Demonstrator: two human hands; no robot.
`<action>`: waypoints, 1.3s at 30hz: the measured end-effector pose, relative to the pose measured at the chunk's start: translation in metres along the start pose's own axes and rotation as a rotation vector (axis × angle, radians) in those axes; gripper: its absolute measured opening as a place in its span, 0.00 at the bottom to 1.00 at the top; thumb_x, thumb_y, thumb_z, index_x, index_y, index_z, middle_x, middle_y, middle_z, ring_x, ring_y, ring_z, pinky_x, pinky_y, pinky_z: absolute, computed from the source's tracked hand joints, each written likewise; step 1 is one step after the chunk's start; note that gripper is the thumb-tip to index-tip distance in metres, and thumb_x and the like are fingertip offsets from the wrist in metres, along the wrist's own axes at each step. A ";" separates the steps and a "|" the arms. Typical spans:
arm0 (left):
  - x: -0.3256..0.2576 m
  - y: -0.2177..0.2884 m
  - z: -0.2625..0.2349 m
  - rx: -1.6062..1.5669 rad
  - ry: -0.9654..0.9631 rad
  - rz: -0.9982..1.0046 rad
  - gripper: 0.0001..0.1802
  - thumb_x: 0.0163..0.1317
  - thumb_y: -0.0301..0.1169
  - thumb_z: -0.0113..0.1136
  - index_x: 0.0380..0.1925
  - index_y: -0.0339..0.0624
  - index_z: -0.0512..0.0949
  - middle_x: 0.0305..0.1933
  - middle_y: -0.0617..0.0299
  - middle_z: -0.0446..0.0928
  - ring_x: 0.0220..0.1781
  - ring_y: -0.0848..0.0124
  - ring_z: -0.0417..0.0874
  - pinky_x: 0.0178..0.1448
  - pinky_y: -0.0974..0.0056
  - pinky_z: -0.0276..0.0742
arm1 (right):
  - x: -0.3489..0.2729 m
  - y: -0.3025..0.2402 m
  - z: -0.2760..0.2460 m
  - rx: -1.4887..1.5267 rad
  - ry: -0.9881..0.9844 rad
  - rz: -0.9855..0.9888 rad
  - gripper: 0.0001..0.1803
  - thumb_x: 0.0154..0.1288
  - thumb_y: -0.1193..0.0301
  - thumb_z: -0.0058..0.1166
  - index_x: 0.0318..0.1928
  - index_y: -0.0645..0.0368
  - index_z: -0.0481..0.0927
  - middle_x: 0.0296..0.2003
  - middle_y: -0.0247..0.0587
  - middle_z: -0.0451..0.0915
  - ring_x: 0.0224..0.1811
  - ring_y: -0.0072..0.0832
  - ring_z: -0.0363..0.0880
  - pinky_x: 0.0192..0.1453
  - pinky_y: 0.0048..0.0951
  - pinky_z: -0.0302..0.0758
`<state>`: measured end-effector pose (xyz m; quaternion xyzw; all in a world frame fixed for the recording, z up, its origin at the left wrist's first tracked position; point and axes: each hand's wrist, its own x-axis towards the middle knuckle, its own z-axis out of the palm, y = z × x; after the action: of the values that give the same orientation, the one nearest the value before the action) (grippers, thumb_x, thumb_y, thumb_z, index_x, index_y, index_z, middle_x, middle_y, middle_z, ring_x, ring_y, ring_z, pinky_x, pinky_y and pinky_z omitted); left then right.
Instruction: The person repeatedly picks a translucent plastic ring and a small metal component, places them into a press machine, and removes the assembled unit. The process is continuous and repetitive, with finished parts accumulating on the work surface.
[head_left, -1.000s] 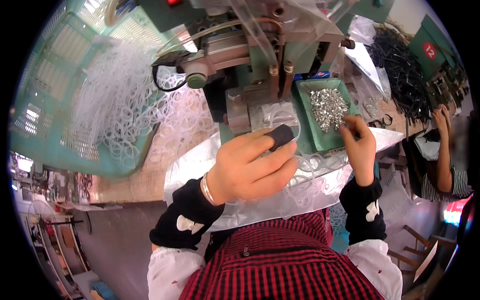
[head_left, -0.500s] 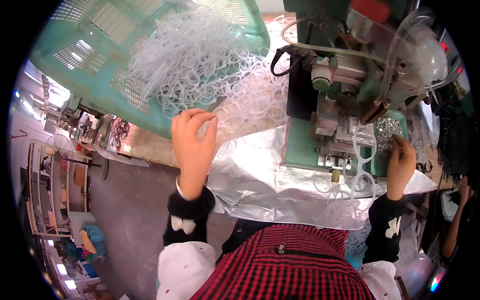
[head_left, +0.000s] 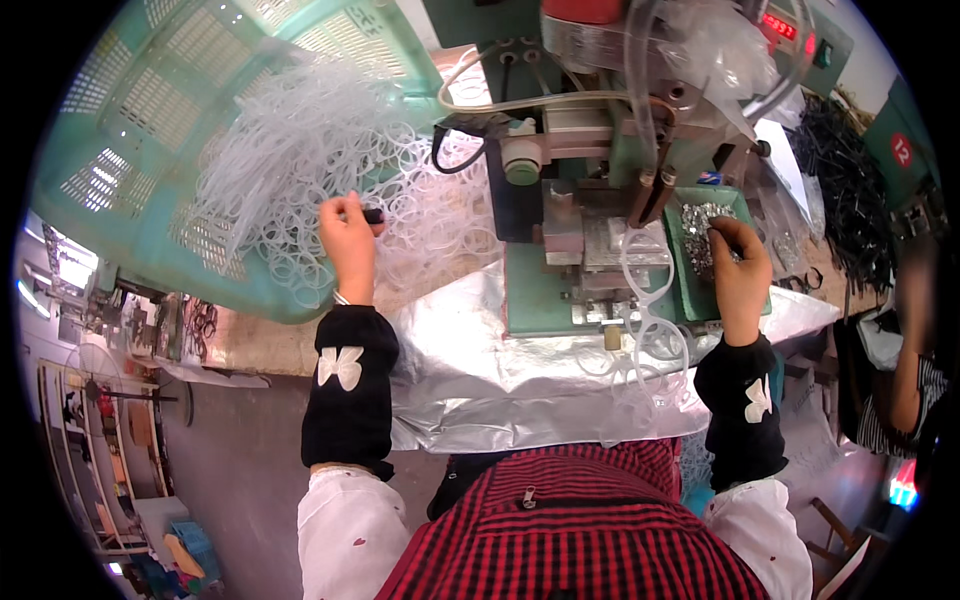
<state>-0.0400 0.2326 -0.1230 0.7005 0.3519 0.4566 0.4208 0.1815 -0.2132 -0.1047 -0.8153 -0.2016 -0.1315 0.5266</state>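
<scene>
Left hand [head_left: 350,240] extended into the heap of clear plastic rings [head_left: 330,150] spilling from the tilted teal basket [head_left: 120,190], fingers pinched on a small dark piece at the fingertips, surrounded by loose loops. Right hand [head_left: 738,275] lowered at the green tray [head_left: 690,290] of small metal parts [head_left: 700,225], fingertips bunched as if picking; whether a part is actually gripped, not discernible. Clear eyeglass frame [head_left: 645,270] seated on the fixture of the green press machine [head_left: 590,200], with further clear frames [head_left: 640,360] hanging off the front edge over the silver foil sheet [head_left: 480,360]. Probable faults from this position: rings tangled together, so several likely to lift at once and drop onto the foil or floor; basket leaning, so a tug likely to bring down more of the heap; hanging frames liable to be knocked off by either sleeve; small metal parts easily scattered by a hurried pinch; attention split between both sides, with fingers close to the press head.
</scene>
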 end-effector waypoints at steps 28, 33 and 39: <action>-0.124 0.166 0.022 -0.590 -0.346 0.438 0.04 0.74 0.23 0.51 0.45 0.35 0.71 0.44 0.52 0.79 0.47 0.58 0.86 0.44 0.54 0.90 | -0.014 -0.107 0.029 0.901 -0.223 0.242 0.25 0.60 0.85 0.61 0.58 0.66 0.74 0.36 0.31 0.80 0.40 0.15 0.78 0.48 0.17 0.73; -0.108 0.229 0.051 -0.443 -0.316 0.646 0.05 0.75 0.25 0.48 0.45 0.34 0.69 0.44 0.50 0.76 0.45 0.57 0.86 0.43 0.50 0.90 | -0.015 -0.131 0.028 1.036 -0.213 0.328 0.23 0.62 0.84 0.59 0.58 0.65 0.75 0.37 0.32 0.82 0.40 0.15 0.79 0.49 0.18 0.73; -0.138 0.209 0.059 -0.222 -0.593 1.056 0.07 0.63 0.27 0.61 0.39 0.37 0.76 0.47 0.46 0.83 0.34 0.60 0.85 0.36 0.60 0.82 | -0.014 -0.129 -0.004 0.657 -0.365 0.051 0.25 0.60 0.81 0.59 0.60 0.62 0.76 0.51 0.39 0.83 0.55 0.25 0.80 0.62 0.28 0.73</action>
<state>-0.0088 0.0127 0.0061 0.8292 -0.2241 0.4232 0.2884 0.1089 -0.1729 -0.0054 -0.6177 -0.3031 0.1010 0.7186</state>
